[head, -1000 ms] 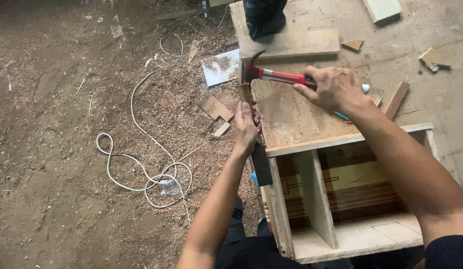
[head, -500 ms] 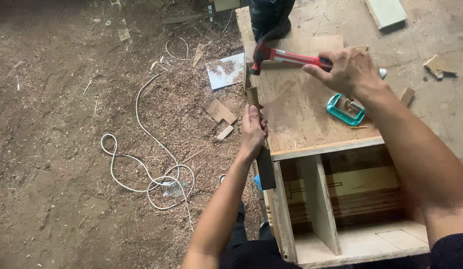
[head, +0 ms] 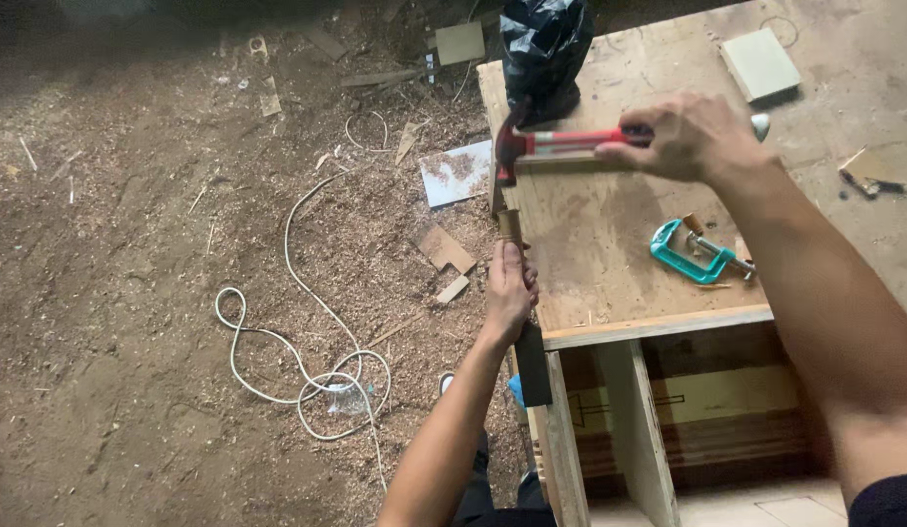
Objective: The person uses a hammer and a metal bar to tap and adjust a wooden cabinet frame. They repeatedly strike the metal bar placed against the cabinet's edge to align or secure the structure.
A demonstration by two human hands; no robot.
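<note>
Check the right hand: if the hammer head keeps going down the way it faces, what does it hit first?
Likely the wooden handle end of the tool held upright by the left hand; it sits just below the hammer head. Depth is unclear.

A white cord (head: pixel 288 361) lies in loops on the dusty floor (head: pixel 112 293) at the lower left. Small wood scraps (head: pixel 446 252) sit near the middle. A teal clamp (head: pixel 690 252) rests on the tabletop (head: pixel 610 244) at the right. A black bag (head: pixel 543 44) stands at the top. A pale green block (head: pixel 760 62) lies in the upper right.
</note>
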